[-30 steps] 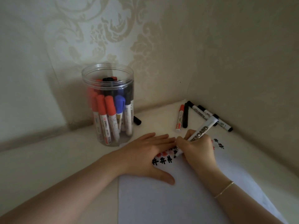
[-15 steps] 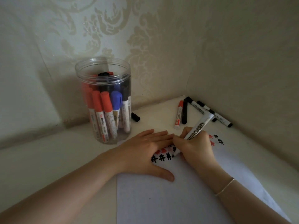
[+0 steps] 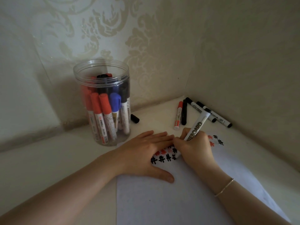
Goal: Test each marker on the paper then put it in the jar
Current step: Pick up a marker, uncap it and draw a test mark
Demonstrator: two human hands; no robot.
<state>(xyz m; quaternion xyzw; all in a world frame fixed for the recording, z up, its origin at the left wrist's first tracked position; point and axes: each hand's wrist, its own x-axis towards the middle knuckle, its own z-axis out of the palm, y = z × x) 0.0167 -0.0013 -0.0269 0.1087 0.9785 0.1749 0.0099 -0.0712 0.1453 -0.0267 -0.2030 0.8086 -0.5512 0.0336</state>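
Fingers of my right hand [image 3: 195,149] curl round the marker [image 3: 197,127], tip down on the paper [image 3: 186,200], tail slanting up-right; my left hand [image 3: 142,153] presses flat, fingers straight.

The white marker [image 3: 197,126] in the right hand [image 3: 195,148] reads "ITEBOARD" along its barrel; the other markers' labels are illegible.

1. White-barrelled marker with black "WHITEBOARD" print [image 3: 195,127]: uncapped, tilted, tip down on the paper.
2. White paper sheet [image 3: 178,200]: flat on the table, rows of black and red test marks near its far edge.
3. Clear cylindrical plastic jar [image 3: 101,75]: upright, open, packed with red-, blue- and black-capped markers.
4. Loose markers [image 3: 184,113]: one red-capped, several black, lying in the corner.
5. Loose black cap [image 3: 135,118]: beside the jar.
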